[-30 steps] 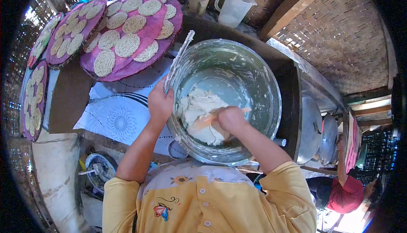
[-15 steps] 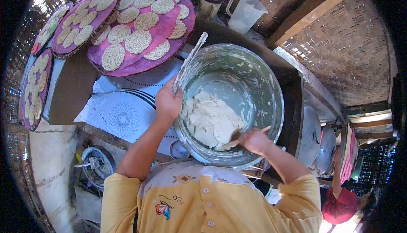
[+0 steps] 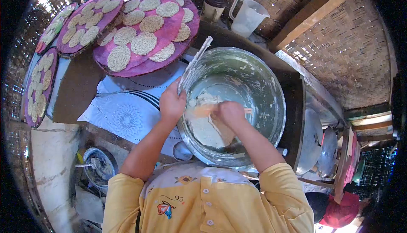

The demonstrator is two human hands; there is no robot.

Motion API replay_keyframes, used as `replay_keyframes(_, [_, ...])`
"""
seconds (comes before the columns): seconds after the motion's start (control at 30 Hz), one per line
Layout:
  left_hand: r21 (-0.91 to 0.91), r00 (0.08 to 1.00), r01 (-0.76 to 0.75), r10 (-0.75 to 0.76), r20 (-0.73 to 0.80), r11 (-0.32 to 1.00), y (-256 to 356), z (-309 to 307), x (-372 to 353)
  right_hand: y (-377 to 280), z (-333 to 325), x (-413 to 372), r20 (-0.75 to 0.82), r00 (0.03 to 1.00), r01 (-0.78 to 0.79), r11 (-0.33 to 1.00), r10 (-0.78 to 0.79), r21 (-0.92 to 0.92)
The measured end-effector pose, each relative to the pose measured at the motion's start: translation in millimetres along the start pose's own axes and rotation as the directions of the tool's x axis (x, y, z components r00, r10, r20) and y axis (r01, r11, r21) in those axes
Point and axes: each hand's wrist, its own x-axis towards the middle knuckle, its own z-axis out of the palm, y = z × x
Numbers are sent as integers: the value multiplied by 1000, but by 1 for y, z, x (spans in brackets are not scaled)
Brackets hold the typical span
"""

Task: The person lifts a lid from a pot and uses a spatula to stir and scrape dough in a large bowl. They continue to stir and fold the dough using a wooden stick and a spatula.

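Note:
A large round metal pot point(image 3: 277, 105) holds a mass of white dough point(image 3: 207, 131), which lies on the left side of its bottom. My left hand point(image 3: 173, 103) grips a flat, dough-smeared stick point(image 3: 197, 63) at the pot's left rim; the stick slants up and to the right. Inside the pot, my right hand point(image 3: 230, 113) is closed round a wooden paddle point(image 3: 249, 110). The paddle's blurred blade reaches left over the dough, and its other end sticks out right of the fist.
Round trays point(image 3: 146, 69) with pale flat discs on pink cloth stand at the upper left. A clear jug point(image 3: 249, 18) and a dark-lidded container point(image 3: 213, 6) are behind the pot. A small basin point(image 3: 99, 167) sits lower left. Another person point(image 3: 339, 209) is at lower right.
My right hand has moved left and up with the paddle, from the pot's lower right to over the dough. My left hand still holds the stick at the rim.

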Motion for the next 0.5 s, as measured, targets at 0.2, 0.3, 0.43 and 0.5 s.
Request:
replay_keyframes(0.2, [29, 1000, 9, -10, 21, 1000, 4, -5, 0, 39, -17, 8, 243, 946, -236, 970, 215, 64])
replay_keyframes(0.3, [29, 998, 45, -46, 48, 999, 6, -7, 1, 69, -21, -10, 471, 828, -348, 937, 306, 4])
replay_keyframes(0.43, [-24, 999, 35, -35, 3, 999, 1, 0, 2, 96, -66, -63, 502, 804, -346, 937, 320, -44])
replay_keyframes(0.5, [-22, 999, 37, -37, -10, 999, 0, 2, 1, 92, -96, -82, 357, 883, -317, 948, 304, -24])
